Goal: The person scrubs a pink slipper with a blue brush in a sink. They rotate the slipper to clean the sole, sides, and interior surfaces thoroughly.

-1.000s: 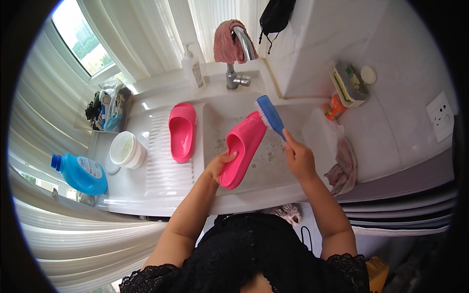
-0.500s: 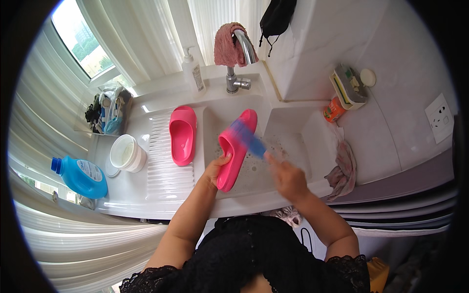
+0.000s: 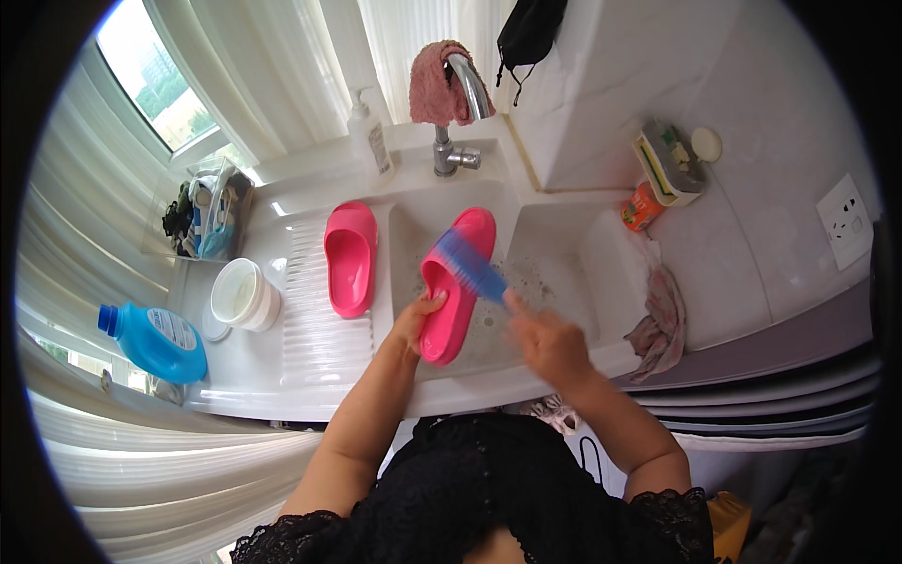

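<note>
Over the sink basin (image 3: 413,211), my left hand (image 3: 414,320) is closed around the side of a pink slipper (image 3: 451,320), its thumb inside the opening. The slipper is tilted, toe pointing away from me. My right hand (image 3: 548,346) is closed on the handle of a blue scrub brush (image 3: 474,268). The brush is smeared by motion and lies across the slipper's strap, bristles against it. Its matching pink slipper (image 3: 351,268) lies on the ribbed washboard (image 3: 305,320) left of the basin, toe away from me.
A white tub (image 3: 246,295), a blue detergent jug (image 3: 155,340) and a clear box of small items (image 3: 209,211) stand at left. Behind the basin are a pump bottle (image 3: 369,141) and a faucet (image 3: 455,158) draped with a pink cloth (image 3: 434,85). A rag (image 3: 661,324) hangs at right.
The brush has shifted slightly on the slipper's strap, and my right hand has moved a little with it. The held slipper stays nearly in place; the other slipper has not moved.
</note>
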{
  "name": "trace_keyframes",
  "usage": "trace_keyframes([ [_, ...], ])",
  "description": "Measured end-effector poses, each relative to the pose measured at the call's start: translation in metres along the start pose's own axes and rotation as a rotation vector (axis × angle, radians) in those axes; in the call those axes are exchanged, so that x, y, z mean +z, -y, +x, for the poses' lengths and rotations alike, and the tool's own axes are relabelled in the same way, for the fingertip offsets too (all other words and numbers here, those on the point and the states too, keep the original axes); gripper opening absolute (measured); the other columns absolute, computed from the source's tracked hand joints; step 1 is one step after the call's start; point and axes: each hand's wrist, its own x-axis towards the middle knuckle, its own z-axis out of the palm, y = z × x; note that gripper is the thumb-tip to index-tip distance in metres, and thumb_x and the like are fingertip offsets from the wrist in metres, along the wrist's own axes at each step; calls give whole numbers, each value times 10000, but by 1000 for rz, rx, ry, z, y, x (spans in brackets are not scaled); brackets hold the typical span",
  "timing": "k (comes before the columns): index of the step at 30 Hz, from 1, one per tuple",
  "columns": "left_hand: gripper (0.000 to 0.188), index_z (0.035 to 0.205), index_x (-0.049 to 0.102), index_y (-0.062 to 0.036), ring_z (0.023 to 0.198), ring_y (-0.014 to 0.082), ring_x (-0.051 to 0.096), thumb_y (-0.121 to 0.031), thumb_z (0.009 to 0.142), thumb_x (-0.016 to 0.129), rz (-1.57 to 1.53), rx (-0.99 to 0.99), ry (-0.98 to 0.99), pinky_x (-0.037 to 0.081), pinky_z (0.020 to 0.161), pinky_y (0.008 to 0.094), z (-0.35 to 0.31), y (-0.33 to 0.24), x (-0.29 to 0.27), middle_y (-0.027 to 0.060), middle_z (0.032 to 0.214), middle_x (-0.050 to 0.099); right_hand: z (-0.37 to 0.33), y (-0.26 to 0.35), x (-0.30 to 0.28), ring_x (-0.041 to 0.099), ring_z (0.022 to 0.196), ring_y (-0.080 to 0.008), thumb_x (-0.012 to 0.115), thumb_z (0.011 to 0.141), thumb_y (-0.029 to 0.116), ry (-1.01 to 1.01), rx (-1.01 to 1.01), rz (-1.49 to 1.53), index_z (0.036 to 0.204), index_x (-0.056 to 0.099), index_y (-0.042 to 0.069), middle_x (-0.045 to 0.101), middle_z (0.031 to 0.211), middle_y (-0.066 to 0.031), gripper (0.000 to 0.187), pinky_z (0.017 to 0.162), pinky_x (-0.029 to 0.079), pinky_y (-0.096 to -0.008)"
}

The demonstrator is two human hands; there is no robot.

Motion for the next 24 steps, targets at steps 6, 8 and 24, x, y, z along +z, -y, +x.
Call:
trace_keyframes([
  [6, 612, 1418, 352, -71, 1023, 186, 596, -19, 860, 598, 485, 419, -146, 494, 880, 316, 9, 14, 22, 101, 1182, 580, 13, -34, 5, 581, 561, -365, 553, 907, 244, -34, 119, -109, 1311, 527, 208, 576, 675, -169, 406, 525, 477, -457],
  [8, 673, 1454, 305, -88, 1063, 178, 574, 1, 853, 593, 604, 553, -168, 459, 921, 298, 8, 16, 17, 94, 1209, 566, 5, -23, -2, 576, 551, -363, 561, 903, 237, 42, 134, -78, 1316, 520, 212, 571, 668, -163, 416, 519, 471, -461],
  [24, 685, 1432, 350, -137, 939, 316, 662, -73, 814, 639, 1233, 892, -480, 506, 785, 344, 10, 25, 33, 207, 1112, 635, 9, -35, 6, 570, 530, -329, 567, 890, 226, -92, 125, -51, 1291, 553, 227, 531, 638, -116, 402, 503, 476, -452],
])
